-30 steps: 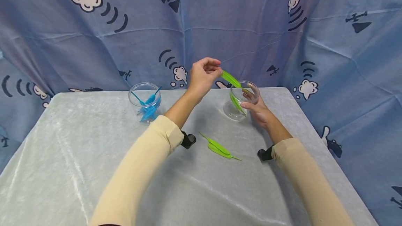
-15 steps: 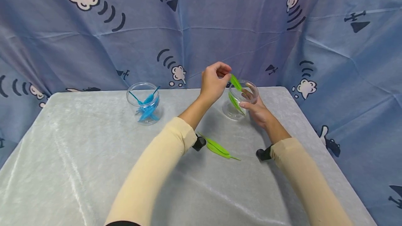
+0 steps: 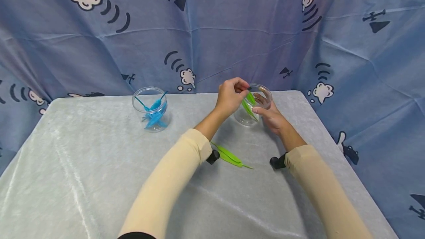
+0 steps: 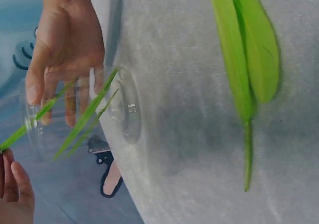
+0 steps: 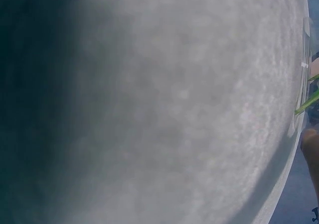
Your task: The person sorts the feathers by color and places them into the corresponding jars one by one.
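Observation:
My left hand (image 3: 231, 96) pinches a green feather (image 4: 19, 134) at one end, over the mouth of a clear jar (image 3: 245, 120). The feather's far end slants down into the jar. My right hand (image 3: 273, 116) grips this jar near its rim from the right, thumb in front and fingers behind the clear wall. More green feather (image 4: 85, 118) leans inside the jar. On the cloth in front of the hands lie two green feathers (image 3: 230, 157) side by side, large in the left wrist view. The right wrist view is mostly blurred cloth, with a feather tip at its right edge.
A second clear jar (image 3: 149, 90) stands at the back left with several blue feathers (image 3: 156, 111) inside. Pale grey cloth covers the table (image 3: 99, 172). A blue patterned curtain (image 3: 219, 28) hangs right behind the table's back edge.
My left hand has moved right and down to the jar's mouth, lowering the green feather into it. The right hand and its jar stay in place.

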`<state>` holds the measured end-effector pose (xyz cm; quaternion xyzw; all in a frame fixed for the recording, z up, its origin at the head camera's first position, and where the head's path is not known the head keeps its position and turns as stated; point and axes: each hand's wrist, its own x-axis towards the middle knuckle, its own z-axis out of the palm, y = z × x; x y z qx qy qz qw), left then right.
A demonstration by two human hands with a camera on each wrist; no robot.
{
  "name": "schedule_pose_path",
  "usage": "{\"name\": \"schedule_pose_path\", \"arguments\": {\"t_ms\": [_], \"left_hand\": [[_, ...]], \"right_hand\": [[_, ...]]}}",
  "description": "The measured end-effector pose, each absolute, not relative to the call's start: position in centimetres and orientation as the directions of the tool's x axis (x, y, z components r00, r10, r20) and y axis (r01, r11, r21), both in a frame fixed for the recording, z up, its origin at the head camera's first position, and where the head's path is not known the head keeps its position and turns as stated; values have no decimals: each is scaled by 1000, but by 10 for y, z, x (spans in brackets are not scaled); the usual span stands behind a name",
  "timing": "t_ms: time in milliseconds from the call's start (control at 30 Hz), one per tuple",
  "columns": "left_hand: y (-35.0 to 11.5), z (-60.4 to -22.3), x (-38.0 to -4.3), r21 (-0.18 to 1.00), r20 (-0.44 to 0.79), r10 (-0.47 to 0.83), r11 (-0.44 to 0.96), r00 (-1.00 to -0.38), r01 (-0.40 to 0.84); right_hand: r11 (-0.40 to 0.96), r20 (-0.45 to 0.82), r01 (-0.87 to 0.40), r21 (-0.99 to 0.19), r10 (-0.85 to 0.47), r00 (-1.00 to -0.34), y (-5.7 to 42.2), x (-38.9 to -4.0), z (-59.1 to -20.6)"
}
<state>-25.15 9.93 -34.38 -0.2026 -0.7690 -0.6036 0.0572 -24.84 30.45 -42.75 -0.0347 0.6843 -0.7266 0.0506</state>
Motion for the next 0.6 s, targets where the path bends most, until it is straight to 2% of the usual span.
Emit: {"name": "schedule_pose_path", "arguments": {"t_ms": [433, 600], "left_hand": [[86, -355, -252, 920, 279, 414, 141, -866, 364], [69, -363, -253, 929, 241, 509, 124, -826, 348]], "right_hand": [[-73, 21, -10, -997, -147, -989, 304, -249, -429], [-85, 27, -16, -996, -133, -991, 304, -249, -431]]}}
